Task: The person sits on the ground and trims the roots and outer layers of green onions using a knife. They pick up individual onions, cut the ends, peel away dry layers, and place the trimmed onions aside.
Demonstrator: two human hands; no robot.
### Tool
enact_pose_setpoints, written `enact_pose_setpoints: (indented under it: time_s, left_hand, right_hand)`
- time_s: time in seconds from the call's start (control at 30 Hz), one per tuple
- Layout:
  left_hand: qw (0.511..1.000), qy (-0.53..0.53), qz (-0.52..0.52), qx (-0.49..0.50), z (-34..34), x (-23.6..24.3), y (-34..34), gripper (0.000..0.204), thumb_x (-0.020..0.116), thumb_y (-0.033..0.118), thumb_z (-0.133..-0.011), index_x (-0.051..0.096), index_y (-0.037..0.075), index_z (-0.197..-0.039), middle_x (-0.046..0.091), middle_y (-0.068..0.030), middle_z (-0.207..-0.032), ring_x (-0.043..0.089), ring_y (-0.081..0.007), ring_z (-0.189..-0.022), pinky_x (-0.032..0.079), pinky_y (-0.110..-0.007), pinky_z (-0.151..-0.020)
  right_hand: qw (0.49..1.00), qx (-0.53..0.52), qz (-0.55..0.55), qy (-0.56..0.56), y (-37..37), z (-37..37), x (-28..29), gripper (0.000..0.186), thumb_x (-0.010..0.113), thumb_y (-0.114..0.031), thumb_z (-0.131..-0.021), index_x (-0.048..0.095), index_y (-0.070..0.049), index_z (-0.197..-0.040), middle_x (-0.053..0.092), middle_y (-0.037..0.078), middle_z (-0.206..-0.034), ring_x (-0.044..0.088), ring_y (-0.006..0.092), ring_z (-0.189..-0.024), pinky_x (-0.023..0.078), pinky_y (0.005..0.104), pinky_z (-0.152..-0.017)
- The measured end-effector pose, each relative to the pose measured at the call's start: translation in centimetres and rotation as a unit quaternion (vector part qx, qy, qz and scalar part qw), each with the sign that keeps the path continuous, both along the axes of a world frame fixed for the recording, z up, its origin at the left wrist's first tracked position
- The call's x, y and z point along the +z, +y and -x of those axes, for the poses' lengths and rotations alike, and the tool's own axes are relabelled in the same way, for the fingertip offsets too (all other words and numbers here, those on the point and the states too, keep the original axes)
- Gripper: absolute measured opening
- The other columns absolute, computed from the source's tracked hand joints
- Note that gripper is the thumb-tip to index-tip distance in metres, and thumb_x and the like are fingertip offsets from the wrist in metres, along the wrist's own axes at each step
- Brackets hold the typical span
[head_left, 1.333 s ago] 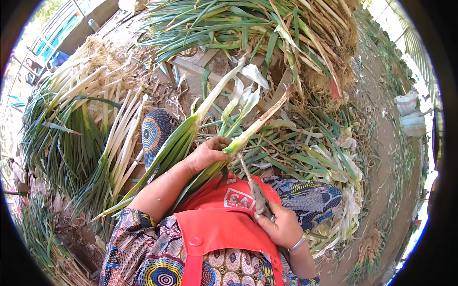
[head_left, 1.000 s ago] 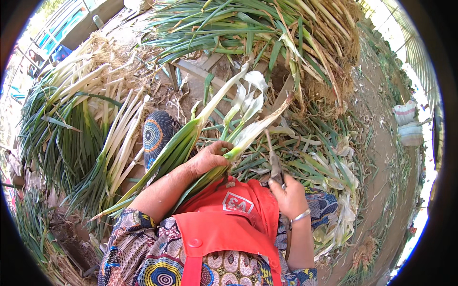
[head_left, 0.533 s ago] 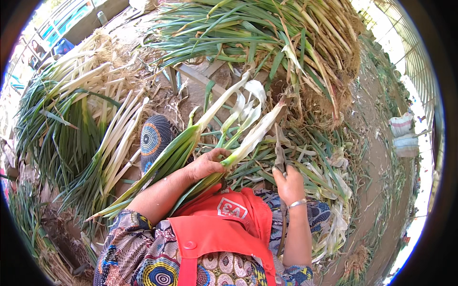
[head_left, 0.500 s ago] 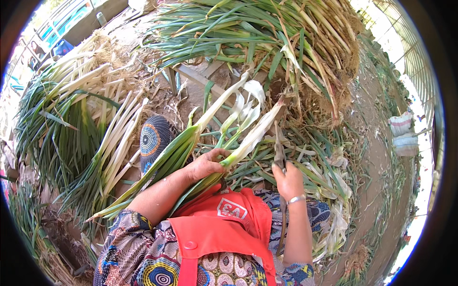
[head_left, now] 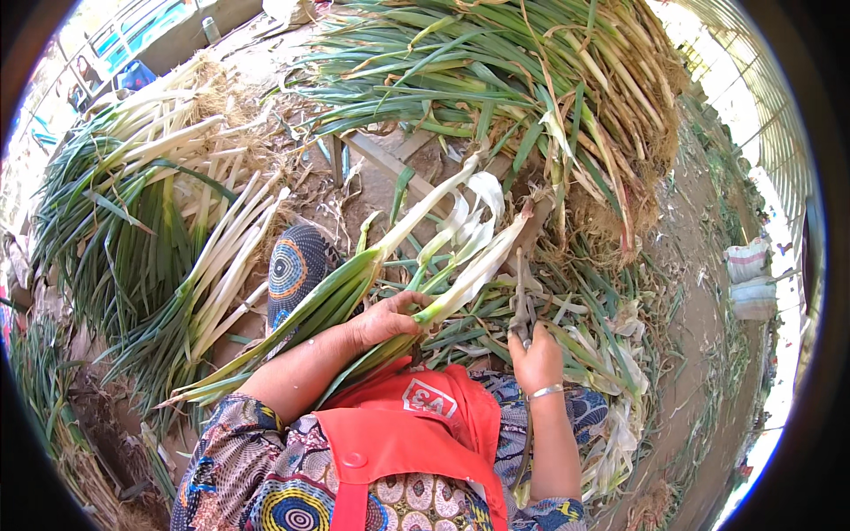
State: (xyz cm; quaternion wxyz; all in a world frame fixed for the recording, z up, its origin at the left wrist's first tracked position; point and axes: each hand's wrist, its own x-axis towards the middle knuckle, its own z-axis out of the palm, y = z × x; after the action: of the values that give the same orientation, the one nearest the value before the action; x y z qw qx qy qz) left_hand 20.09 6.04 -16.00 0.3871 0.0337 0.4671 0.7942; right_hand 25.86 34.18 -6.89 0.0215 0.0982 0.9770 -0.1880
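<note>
With a clock laid over the head view, the left hand [head_left: 387,320] is found just below the centre, its fingers curled round the green part of several held stalks [head_left: 341,292]; how firmly they are gripped underneath cannot be told. A pale stalk [head_left: 478,270] is pointed toward half past one, and a white stalk [head_left: 418,219] is angled likewise to its left, with loose skins [head_left: 478,217] between them. In the right hand [head_left: 536,361], at 4 o'clock, a grey nozzle tool [head_left: 521,301] is grasped, its thin tip aimed at 12, just beside the pale stalk; contact cannot be made out.

If the left grip were slack, the pale stalk could be twisted free by its own overhang. If the tip were brought in too hard, the soft layers could be gouged; if swung toward 8 o'clock, the left fingers could be struck. The pale stalk's root end could be snagged on stems hanging from the root-fringed heap [head_left: 496,80] at 12 to 1. The white-shanked heap [head_left: 142,257] at 9 could be littered by flung scraps.
</note>
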Motion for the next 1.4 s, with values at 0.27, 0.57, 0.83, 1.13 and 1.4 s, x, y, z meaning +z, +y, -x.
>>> enact_pose_setpoints:
  time_s: [0.27, 0.57, 0.83, 1.13, 1.4]
  left_hand:
    - [0.999, -0.032, -0.005, 0.01, 0.1, 0.8, -0.8, 0.057, 0.061, -0.003, -0.075, 0.046, 0.007, -0.129, 0.063, -0.0133, -0.113, 0.061, -0.0227, -0.104, 0.047, -0.035, -0.093]
    - [1.0, -0.013, -0.008, 0.027, 0.6, 1.3, -1.6, 0.055, 0.058, -0.001, -0.076, 0.045, 0.004, -0.129, 0.062, -0.0173, -0.117, 0.06, -0.0251, -0.109, 0.048, -0.037, -0.093]
    - [0.998, 0.039, -0.03, 0.025, -1.0, 6.3, -0.2, 0.059, 0.062, -0.002, -0.073, 0.043, 0.005, -0.129, 0.062, -0.0154, -0.115, 0.059, -0.0269, -0.11, 0.046, -0.039, -0.096]
    - [0.841, 0.416, 0.345, -0.019, 1.8, 11.1, 2.6, 0.037, 0.072, 0.034, -0.084, 0.067, 0.001, -0.101, 0.067, -0.0121, -0.103, 0.064, -0.0248, -0.098, 0.05, -0.035, -0.087]
    - [0.761, 0.251, 0.597, 0.03, 12.7, 5.7, 1.5, 0.043, 0.069, 0.03, -0.082, 0.06, 0.0, -0.111, 0.064, -0.0148, -0.087, 0.062, -0.0286, -0.078, 0.051, -0.041, -0.073]
  right_hand:
    - [0.998, 0.033, 0.011, 0.055, -1.2, 4.3, -0.1, 0.037, 0.066, -0.03, -0.083, 0.056, 0.005, -0.09, 0.063, 0.028, -0.083, 0.061, 0.0463, -0.08, 0.049, 0.052, -0.071]
    - [1.0, 0.014, 0.002, -0.015, -0.5, 2.9, -2.5, 0.049, 0.066, -0.037, -0.082, 0.055, 0.004, -0.106, 0.062, 0.029, -0.098, 0.061, 0.046, -0.089, 0.05, 0.0508, -0.078]
    - [0.926, 0.076, 0.026, 0.368, -3.2, 4.0, 0.5, 0.059, 0.062, -0.031, -0.092, 0.04, 0.001, -0.136, 0.064, 0.015, -0.095, 0.063, 0.0255, -0.074, 0.052, 0.0399, -0.065]
    - [0.571, -0.185, 0.794, 0.095, -2.1, 4.9, -0.6, 0.022, 0.06, -0.022, -0.092, 0.055, -0.004, -0.102, 0.064, 0.01, -0.073, 0.064, 0.021, -0.063, 0.053, 0.0346, -0.059]
    - [0.525, -0.109, 0.844, -0.018, -1.1, 4.1, -1.2, 0.026, 0.065, -0.031, -0.086, 0.059, -0.007, -0.096, 0.068, 0.015, -0.076, 0.067, 0.0267, -0.067, 0.055, 0.034, -0.06]
